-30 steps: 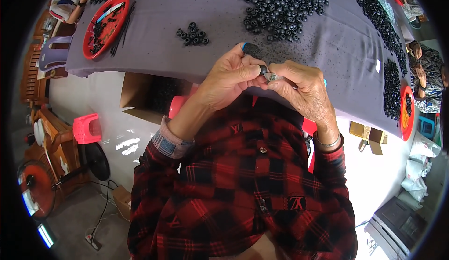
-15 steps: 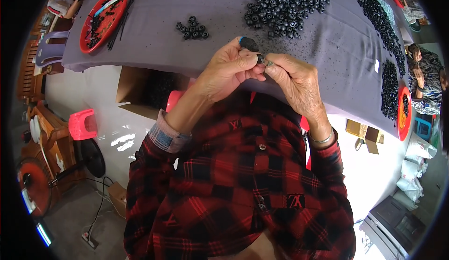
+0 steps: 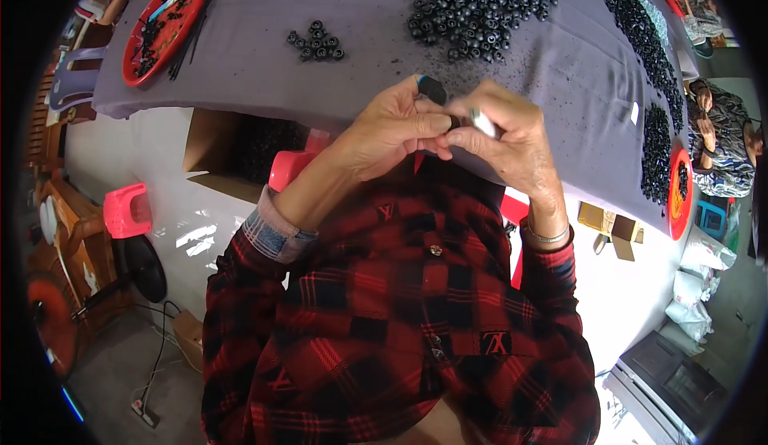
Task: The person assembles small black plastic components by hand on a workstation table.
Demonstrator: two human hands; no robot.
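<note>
Above the near edge of the table my two hands meet. My left hand [image 3: 392,129], with a black cover on one fingertip, pinches a small black piece [image 3: 455,123] between thumb and fingers; it resembles the small round pieces on the cloth. Against that piece, my right hand [image 3: 516,141] is closed, its fingers partly blurred. A pale, shiny thing [image 3: 483,122] shows between its thumb and forefinger, too smeared to name. Beyond my hands lie a big heap of black round hollow pieces [image 3: 472,13] and, to the left, a small cluster [image 3: 317,42] of similar ones.
A grey cloth [image 3: 256,61] covers the table, sprinkled with black bits. Red trays stand at the left [image 3: 134,69] and right [image 3: 678,225]. Thin black pieces [image 3: 658,141] line the right edge. An open cardboard box [image 3: 210,145] sits below. Other people are at the far sides.
My right hand has turned and its forefinger has lifted, blurring; the pale thing in it now shows more. My left hand keeps its pinch. The whole view has shifted slightly.
</note>
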